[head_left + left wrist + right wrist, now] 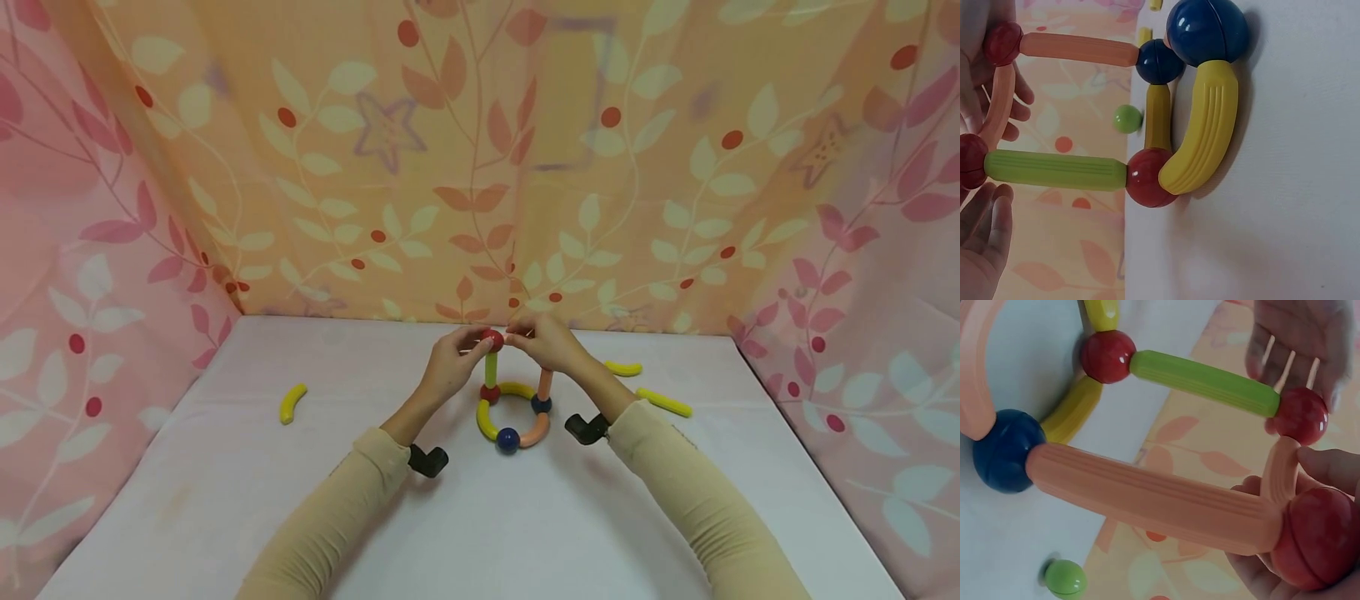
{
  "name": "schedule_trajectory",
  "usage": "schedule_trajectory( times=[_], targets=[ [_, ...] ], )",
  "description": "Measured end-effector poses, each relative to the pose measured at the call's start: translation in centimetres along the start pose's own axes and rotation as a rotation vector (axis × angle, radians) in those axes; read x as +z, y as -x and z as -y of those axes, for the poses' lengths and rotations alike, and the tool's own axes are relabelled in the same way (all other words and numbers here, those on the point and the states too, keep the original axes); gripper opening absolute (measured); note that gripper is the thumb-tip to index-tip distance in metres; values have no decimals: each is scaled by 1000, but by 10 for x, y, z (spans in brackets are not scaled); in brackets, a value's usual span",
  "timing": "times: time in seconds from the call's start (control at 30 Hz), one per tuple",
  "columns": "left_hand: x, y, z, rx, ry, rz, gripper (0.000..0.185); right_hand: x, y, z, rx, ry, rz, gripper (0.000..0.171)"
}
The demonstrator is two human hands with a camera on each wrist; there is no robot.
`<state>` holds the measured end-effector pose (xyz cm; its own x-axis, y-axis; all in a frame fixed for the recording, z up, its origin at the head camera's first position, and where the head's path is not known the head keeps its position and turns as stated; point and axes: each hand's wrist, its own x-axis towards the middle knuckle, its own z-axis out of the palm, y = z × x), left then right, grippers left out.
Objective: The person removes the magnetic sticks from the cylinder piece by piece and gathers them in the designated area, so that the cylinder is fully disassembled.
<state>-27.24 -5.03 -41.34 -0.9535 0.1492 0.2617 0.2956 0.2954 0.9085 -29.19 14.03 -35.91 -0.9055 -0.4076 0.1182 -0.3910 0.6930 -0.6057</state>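
A toy building-stick frame stands on the table. Its base is a ring of curved yellow sticks (pixel 486 421), a curved orange stick (pixel 536 431) and balls, including a blue ball (pixel 507 440). From the ring rise a straight green stick (pixel 1054 170) and a straight orange stick (pixel 1154 497), each topped by a red ball. My left hand (pixel 450 362) holds the red ball (pixel 492 340) above the green stick between thumb and fingers. Across the top, my right hand (pixel 553 343) pinches a curved orange stick (pixel 1281 469) beside the other red ball (pixel 1317 539).
One loose curved yellow stick (pixel 292 404) lies at the left. To the right, behind the right forearm, are another curved yellow stick (pixel 624 368) and a straight yellow stick (pixel 664 402). A green ball (pixel 1127 119) sits beyond the frame. A patterned curtain (pixel 480 167) closes the back.
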Motion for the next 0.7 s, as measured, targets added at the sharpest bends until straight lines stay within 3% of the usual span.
schedule_trajectory(
  times=[0.27,0.7],
  targets=[
    [0,-1,0,67,32,36,36,3,2,0,3,-16,-7,24],
    [3,0,-4,32,8,31,36,2,3,-2,31,-20,19,19]
  ],
)
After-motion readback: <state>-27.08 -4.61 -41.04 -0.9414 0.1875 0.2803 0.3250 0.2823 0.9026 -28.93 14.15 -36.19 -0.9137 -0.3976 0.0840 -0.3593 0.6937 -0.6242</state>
